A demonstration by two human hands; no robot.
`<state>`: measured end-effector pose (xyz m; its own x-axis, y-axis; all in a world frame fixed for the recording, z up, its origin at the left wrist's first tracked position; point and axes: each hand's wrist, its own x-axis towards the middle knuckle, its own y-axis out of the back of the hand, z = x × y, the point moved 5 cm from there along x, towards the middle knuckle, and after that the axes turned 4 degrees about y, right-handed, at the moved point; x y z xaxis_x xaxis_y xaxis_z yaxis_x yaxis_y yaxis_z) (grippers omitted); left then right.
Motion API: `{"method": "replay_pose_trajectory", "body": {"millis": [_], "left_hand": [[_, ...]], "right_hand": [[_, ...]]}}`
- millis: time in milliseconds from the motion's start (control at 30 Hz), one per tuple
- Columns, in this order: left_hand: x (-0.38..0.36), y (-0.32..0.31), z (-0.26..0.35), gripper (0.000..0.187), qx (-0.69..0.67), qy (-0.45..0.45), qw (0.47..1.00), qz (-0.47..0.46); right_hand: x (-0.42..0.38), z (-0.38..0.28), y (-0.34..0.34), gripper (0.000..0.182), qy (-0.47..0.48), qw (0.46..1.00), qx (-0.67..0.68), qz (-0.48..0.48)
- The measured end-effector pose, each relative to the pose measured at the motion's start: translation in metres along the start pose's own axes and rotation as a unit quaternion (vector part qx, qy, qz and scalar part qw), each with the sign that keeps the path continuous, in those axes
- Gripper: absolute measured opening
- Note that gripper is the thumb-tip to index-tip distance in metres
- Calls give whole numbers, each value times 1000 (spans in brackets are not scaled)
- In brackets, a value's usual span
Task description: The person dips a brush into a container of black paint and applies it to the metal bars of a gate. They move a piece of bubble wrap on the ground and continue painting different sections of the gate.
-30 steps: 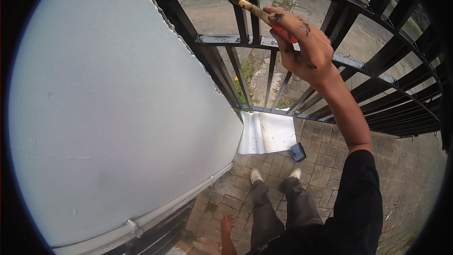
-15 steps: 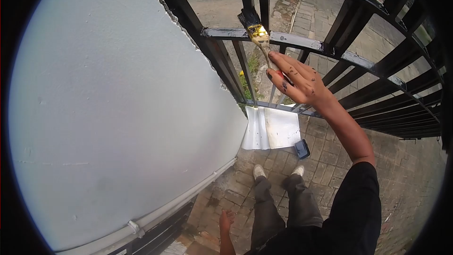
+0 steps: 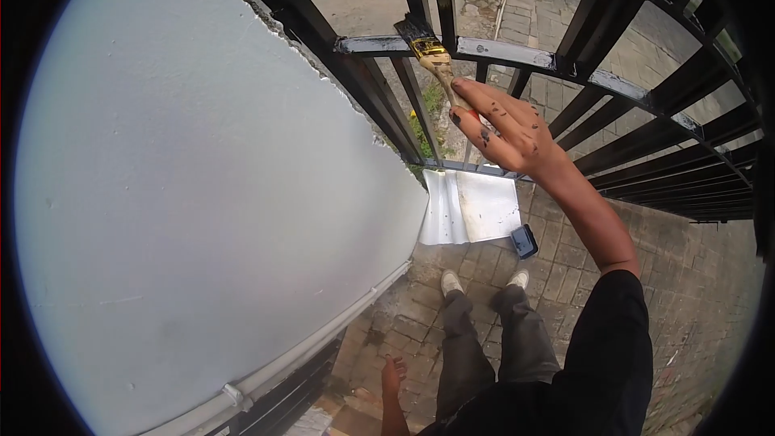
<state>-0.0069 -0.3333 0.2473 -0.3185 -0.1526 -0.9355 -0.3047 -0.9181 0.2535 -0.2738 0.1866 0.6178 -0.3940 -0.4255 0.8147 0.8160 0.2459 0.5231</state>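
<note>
My right hand, spotted with black paint, is closed round the handle of a paintbrush. The brush tilts up and to the left. Its bristles are coated black and lie at a bar joint of the black metal fence. Close by, a horizontal rail shows a pale, shiny top face between the upright bars. My left hand hangs low beside my leg, fingers loosely apart, with nothing seen in it.
A large white wall with a rough edge fills the left side. On the brick paving, a white sheet with dark specks lies under the fence, and a small black tray sits at its corner. A pale pipe runs along the wall's bottom.
My view has shifted slightly. The brush has moved a little left against the fence, with its bristles still at the bar joint. My right hand keeps its hold.
</note>
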Motion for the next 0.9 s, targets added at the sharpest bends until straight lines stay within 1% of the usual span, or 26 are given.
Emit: {"method": "replay_pose_trajectory", "body": {"millis": [67,133,200,267,333,400,467,533,600,667,700,733,800,867,900], "left_hand": [[-1,2,4,73,-1,-4,1000,2],[-1,5,4,74,-1,-6,1000,2],[1,7,2,74,-5,-8,1000,0],[2,9,-1,75,-6,-6,1000,-1],[1,9,0,76,-8,-8,1000,-1],[-6,6,6,76,14,-3,1000,3],[-10,4,10,76,23,-2,1000,5],[-13,0,15,76,29,-1,1000,5],[-19,-2,22,76,36,-5,999,1],[-14,1,18,76,29,-11,1000,0],[-12,1,18,76,22,-15,1000,-6],[-10,3,17,76,23,-15,1000,-4],[-11,2,15,76,23,-7,1000,-5],[-9,2,14,76,26,-4,1000,-2],[-9,3,13,75,30,-1,1000,3]], "right_hand": [[-13,-6,-6,19,-6,1000,8,-4],[-19,-11,-9,21,-49,998,37,-30],[-15,-8,-5,21,-73,995,62,-24],[-4,5,5,23,-92,994,46,21],[6,21,14,24,-101,993,42,36],[20,21,31,24,-22,991,-7,133],[29,17,38,21,-15,991,-16,128],[34,12,37,19,22,988,-31,148],[23,10,23,20,12,989,-32,142],[9,8,9,20,8,998,-13,67],[1,5,5,20,-4,999,-13,44],[-6,1,5,20,-5,999,-12,45],[-17,-3,1,20,-39,999,22,-1],[-19,-2,2,19,-44,999,30,-3],[-12,0,10,18,-35,998,34,36]]}}
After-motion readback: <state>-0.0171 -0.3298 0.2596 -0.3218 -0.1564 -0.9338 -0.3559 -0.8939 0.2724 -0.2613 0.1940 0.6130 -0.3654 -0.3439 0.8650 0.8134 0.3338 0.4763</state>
